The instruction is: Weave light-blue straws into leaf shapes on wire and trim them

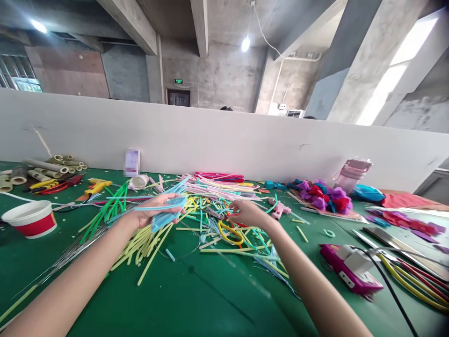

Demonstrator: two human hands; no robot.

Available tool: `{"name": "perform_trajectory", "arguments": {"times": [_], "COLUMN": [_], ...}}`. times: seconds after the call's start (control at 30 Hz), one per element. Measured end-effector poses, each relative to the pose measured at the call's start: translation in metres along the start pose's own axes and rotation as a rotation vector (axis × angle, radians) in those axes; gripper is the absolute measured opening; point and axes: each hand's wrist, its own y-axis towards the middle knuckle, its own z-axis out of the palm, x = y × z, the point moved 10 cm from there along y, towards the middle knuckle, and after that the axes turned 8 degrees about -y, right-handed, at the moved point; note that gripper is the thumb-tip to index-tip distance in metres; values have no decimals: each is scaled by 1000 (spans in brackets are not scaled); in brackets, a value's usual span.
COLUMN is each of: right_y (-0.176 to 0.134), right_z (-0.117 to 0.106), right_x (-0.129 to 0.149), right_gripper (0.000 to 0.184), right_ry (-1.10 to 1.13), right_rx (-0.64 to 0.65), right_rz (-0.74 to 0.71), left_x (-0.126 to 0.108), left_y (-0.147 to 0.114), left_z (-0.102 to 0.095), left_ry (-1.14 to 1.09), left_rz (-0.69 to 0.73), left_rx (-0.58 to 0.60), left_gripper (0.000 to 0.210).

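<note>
A bundle of light blue drinking-straw-like tubes (164,216) lies across my left hand (145,213), which is closed around it; part of the bundle spreads like a fan beyond the fingers. Slightly bent and apart, the fingers of my right hand (245,213) hover over the loose pile at the centre and seem to hold nothing. Just below them is a cutting tool with a yellow looped handle (230,233), its dark jaws partly hidden among tube pieces. Yellow tubes (143,245) lie under my left hand, and pink tubes (220,189) lie behind both hands.
At left are a paper cup (31,220), a yellow glue gun (96,186), green tubes (110,208) and bamboo pieces (58,166). At right stand a pink bottle (351,175), purple and red petals (322,195) and a magenta power strip (351,269) with a cable. A white partition (228,140) borders the green table (168,299).
</note>
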Motion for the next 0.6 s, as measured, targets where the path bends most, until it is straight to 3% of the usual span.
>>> {"name": "perform_trajectory", "arguments": {"times": [0.07,0.17,0.37,0.5,0.6], "right_y": [0,-5,-17,-20,-23], "right_z": [32,51,47,38,20], "right_x": [6,11,3,12,4], "right_gripper": [69,70,49,47,40], "right_ry": [-89,-201,-299,-249,-173], "right_rx": [75,107,93,45,18], "right_rz": [-12,33,157,45,97], "left_x": [19,30,30,34,37], "left_y": [0,2,7,6,7], "left_z": [4,12,16,17,15], "left_ry": [4,-6,-22,-57,-69], "left_rz": [-47,-47,-6,-20,-32], "left_rx": [18,11,-65,-69,-86], "left_gripper": [57,59,71,59,52]}}
